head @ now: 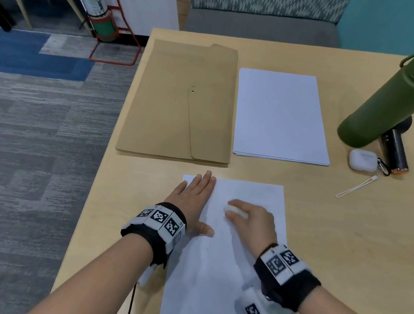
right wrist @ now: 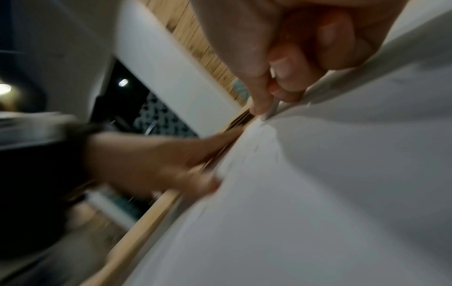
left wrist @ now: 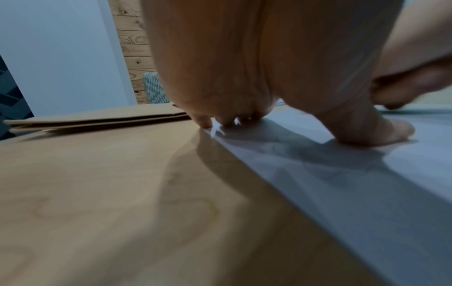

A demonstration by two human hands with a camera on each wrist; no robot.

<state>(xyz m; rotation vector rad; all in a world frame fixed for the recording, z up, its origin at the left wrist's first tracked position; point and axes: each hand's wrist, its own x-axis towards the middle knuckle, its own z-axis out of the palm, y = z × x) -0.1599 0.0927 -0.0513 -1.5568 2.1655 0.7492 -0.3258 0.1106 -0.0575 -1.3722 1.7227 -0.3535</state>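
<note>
A white sheet of paper lies on the wooden table in front of me. My left hand rests flat on the sheet's left edge with straight fingers and the thumb spread; in the left wrist view its fingertips press the sheet near its far corner. My right hand is curled on the sheet and pinches a small white oblong thing, perhaps an eraser. The blurred right wrist view shows that white piece between thumb and fingers, its tip against the sheet.
Beyond the sheet lie a stack of brown envelopes and a stack of white paper. At the right stand a green bottle, a black cylinder, a white earbud case and a white loop strap. The table's left edge drops to carpet.
</note>
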